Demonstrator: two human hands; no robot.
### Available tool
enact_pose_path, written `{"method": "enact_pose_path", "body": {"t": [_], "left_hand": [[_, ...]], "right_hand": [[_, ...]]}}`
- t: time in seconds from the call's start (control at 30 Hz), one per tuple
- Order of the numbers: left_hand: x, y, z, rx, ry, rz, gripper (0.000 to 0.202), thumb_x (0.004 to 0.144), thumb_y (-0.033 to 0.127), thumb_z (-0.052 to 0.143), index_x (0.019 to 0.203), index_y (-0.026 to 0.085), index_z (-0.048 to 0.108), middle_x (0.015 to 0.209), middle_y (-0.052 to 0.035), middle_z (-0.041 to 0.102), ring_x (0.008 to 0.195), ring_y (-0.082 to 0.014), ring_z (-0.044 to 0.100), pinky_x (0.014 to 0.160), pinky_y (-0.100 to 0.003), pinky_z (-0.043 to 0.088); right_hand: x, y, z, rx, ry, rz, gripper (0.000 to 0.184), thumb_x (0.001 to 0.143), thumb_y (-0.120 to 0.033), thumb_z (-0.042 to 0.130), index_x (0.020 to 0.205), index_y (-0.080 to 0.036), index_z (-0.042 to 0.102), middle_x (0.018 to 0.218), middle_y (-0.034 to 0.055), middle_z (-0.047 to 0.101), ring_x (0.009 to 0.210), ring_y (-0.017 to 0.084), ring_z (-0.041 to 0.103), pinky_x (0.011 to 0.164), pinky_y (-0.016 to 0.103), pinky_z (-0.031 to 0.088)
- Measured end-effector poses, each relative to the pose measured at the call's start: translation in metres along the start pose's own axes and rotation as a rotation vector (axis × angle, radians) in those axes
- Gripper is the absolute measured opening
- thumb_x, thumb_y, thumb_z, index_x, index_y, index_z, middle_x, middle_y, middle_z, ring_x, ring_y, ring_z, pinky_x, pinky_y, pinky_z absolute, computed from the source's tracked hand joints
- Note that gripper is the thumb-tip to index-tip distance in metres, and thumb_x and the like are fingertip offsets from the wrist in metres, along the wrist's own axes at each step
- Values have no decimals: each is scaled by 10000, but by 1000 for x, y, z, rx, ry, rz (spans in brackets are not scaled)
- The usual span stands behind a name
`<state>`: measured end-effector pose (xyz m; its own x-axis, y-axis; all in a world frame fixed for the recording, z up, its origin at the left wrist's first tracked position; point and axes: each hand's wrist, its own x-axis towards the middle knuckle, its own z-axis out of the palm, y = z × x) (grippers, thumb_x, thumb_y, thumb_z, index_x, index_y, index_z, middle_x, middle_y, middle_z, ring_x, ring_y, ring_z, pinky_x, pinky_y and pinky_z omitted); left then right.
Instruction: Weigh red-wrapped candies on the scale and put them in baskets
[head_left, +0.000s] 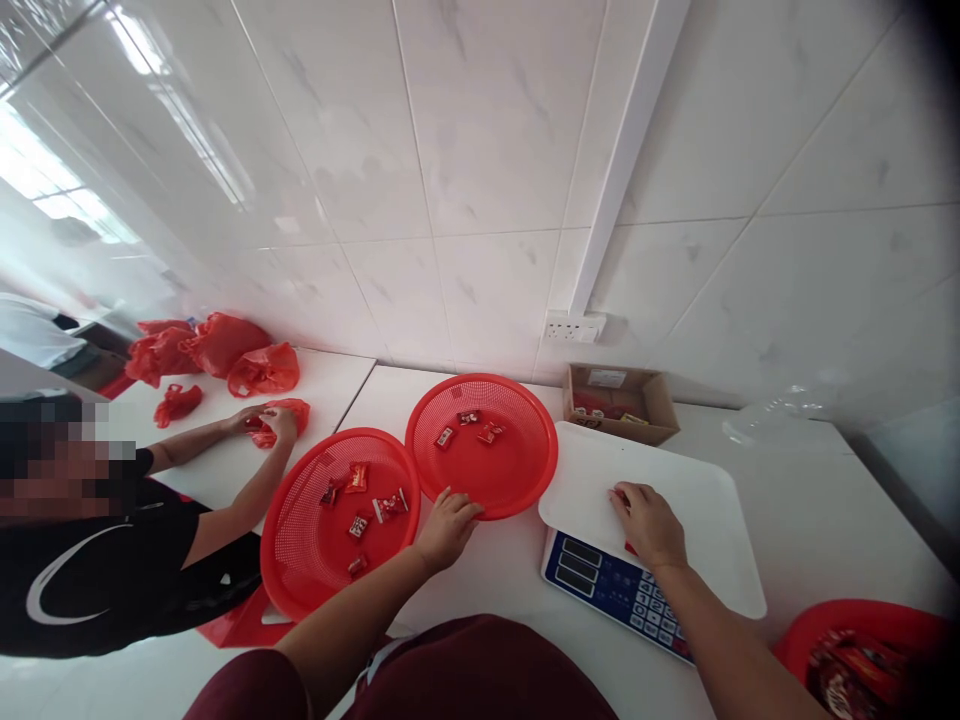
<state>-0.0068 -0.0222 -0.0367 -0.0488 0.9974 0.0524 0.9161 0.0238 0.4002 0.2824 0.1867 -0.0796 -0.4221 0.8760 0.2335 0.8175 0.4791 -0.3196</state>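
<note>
My left hand (448, 527) rests on the near rim of the right red basket (525, 470), fingers curled over its edge. That basket holds three small red wrapped candies (469, 431). Beside it, the left red basket (300, 540) holds several more candies (365, 503). My right hand (649, 522) lies knuckles-up on the white pan (705, 510) of a digital scale (615, 590). Its fingers are curled, and a bit of red wrapper shows under the palm.
A person in a black shirt (112, 560) at my left handles a red plastic bag (281, 415); more red bags (217, 350) are piled behind. An open cardboard box (621, 400) stands by the wall. A red container with packets (862, 660) sits at the lower right.
</note>
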Motion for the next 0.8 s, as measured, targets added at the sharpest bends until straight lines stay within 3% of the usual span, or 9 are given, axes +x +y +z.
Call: {"method": "enact_pose_path", "body": {"t": [0.27, 0.47, 0.57, 0.7, 0.8], "left_hand": [[3, -3, -2, 15, 2, 15, 231, 889, 181, 498, 1085, 235, 609, 1036, -57, 641, 1019, -195, 575, 1042, -476, 347], [12, -10, -2, 15, 25, 7, 233, 886, 174, 500, 1080, 229, 618, 1023, -57, 640, 1000, -190, 582, 1042, -475, 350], [18, -15, -1, 22, 38, 15, 234, 889, 178, 496, 1082, 230, 617, 1018, -56, 641, 997, -190, 584, 1037, -473, 355], [24, -23, -1, 6, 43, 37, 234, 882, 176, 511, 1086, 224, 615, 1012, -54, 651, 988, -189, 593, 1033, -463, 362], [26, -27, 0, -15, 61, 63, 237, 885, 175, 504, 1084, 236, 616, 1018, -53, 655, 977, -183, 600, 1022, -454, 375]], "right_hand": [[6, -4, -5, -44, -17, 139, 289, 853, -262, 373, 911, -195, 648, 850, 93, 624, 790, 221, 555, 715, 339, 426], [-2, -22, -20, -121, -112, 164, 320, 878, -400, 391, 956, -208, 635, 990, 114, 608, 836, 247, 544, 702, 367, 419], [2, -25, -27, 99, -87, 346, 226, 828, -336, 442, 860, -225, 636, 943, 96, 615, 786, 232, 560, 698, 369, 416], [14, -20, -35, 295, 16, 653, 113, 707, -284, 503, 713, -225, 600, 719, 74, 612, 669, 239, 574, 641, 391, 426], [28, -31, -35, 418, 93, 751, 151, 692, -328, 501, 727, -214, 594, 563, 54, 584, 605, 249, 585, 584, 394, 446]]}}
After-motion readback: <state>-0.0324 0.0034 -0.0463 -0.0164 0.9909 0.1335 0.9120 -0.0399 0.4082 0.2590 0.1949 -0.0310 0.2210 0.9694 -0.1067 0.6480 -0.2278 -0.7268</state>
